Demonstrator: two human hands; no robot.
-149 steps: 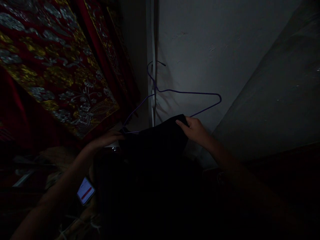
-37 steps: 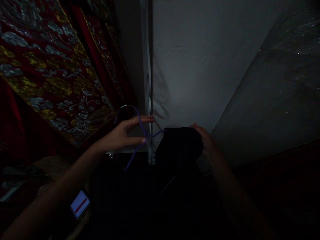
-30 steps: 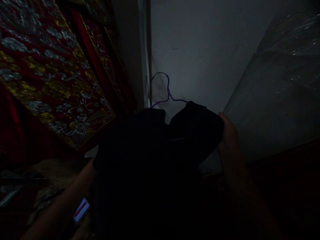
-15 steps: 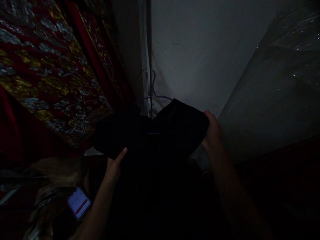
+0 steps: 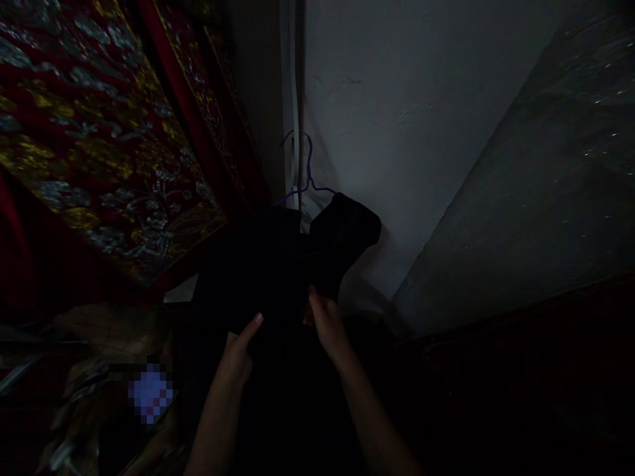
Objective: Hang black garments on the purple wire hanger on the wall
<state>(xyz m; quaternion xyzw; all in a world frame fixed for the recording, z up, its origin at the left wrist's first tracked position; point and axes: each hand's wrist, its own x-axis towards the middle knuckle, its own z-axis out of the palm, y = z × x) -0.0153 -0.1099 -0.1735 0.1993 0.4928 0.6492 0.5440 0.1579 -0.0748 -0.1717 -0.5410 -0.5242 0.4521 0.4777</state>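
A black short-sleeved top (image 5: 342, 225) hangs on a thin purple hanger (image 5: 310, 175), whose hook loops around a pale vertical strip at the wall corner. My left hand (image 5: 241, 354) grips the dark cloth at its left side, thumb stretched out over it and the fingers hidden behind. Near the middle of the garment, below the neckline, my right hand (image 5: 325, 324) has its fingers curled on the fabric. Darkness hides the cloth's folds and its lower part.
Red cloth (image 5: 89, 158) with gold and silver embroidery hangs at the left. A lit phone screen (image 5: 151, 393), pixelated, lies among clutter at lower left. Behind is a pale wall (image 5: 411, 119), with a greyish clear sheet (image 5: 536, 192) at the right.
My right hand has left the garment's right sleeve and moved left to the middle of the top. The sleeve has dropped inward. My left hand has shifted slightly right and down.
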